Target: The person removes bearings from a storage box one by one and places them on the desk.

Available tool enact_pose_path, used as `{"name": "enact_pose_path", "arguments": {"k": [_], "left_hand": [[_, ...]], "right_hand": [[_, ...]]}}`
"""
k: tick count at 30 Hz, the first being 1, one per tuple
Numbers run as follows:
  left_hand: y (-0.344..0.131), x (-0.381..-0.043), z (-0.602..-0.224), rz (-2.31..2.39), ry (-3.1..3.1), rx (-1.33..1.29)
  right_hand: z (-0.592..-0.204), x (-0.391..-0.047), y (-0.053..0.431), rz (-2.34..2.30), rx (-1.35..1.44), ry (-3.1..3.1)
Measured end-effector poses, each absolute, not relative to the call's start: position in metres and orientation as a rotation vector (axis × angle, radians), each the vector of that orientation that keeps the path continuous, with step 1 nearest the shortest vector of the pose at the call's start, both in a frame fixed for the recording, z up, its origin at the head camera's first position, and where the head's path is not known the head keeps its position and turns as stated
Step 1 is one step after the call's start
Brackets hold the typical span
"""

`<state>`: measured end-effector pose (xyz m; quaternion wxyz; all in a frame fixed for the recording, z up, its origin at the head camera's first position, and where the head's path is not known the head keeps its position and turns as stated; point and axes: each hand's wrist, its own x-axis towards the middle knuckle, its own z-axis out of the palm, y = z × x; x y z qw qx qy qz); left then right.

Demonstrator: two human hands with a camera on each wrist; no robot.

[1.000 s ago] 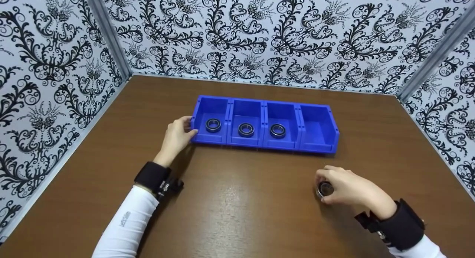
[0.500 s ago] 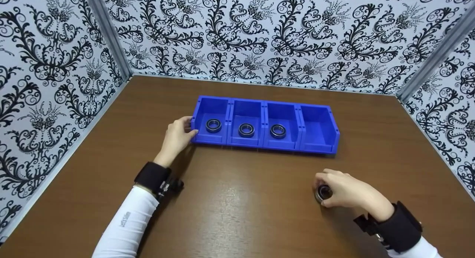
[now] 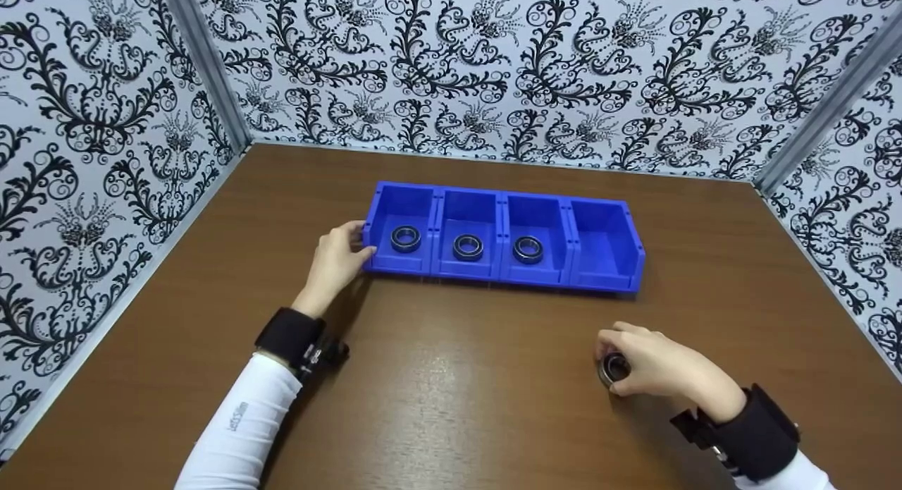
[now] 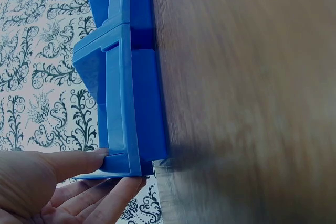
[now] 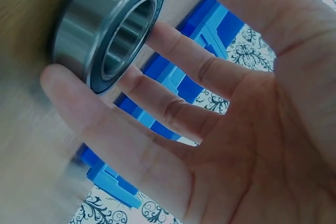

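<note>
A row of blue storage bins (image 3: 535,278) stands toward the back of the table. My left hand (image 3: 338,263) grips its left end wall; in the left wrist view the thumb (image 4: 79,162) lies at the front lip and the fingers are on the outer side. One ball bearing (image 3: 405,239) lies in the leftmost bin, another bearing (image 3: 468,247) in the second and a third bearing (image 3: 528,249) in the third. Near the front right, my right hand (image 3: 659,363) holds a steel bearing (image 5: 102,30) with a dark seal by its rim, between thumb and fingers, close over the tabletop.
The rightmost bin (image 3: 602,243) shows a bare floor. Brown wood-grain table (image 3: 451,391) lies between the bins and the person. Patterned wall panels (image 3: 493,67) with grey corner posts (image 3: 204,60) enclose the back and sides.
My right hand and its bearing have shifted slightly toward the person, mostly in the first half second. The left hand stays on the bins, which look almost unmoved.
</note>
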<state>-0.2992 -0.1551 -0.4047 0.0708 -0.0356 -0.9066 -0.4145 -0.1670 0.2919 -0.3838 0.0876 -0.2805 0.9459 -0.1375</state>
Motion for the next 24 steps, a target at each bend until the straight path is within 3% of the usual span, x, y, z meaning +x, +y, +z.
{"name": "enact_pose_path", "arguments": {"k": [24], "left_hand": [[-0.1542,-0.2975,-0.4036,-1.242,-2.720,-0.119]], "right_hand": [[-0.3859,-0.1643,0.2898,-0.390,-0.806,2.842]]}}
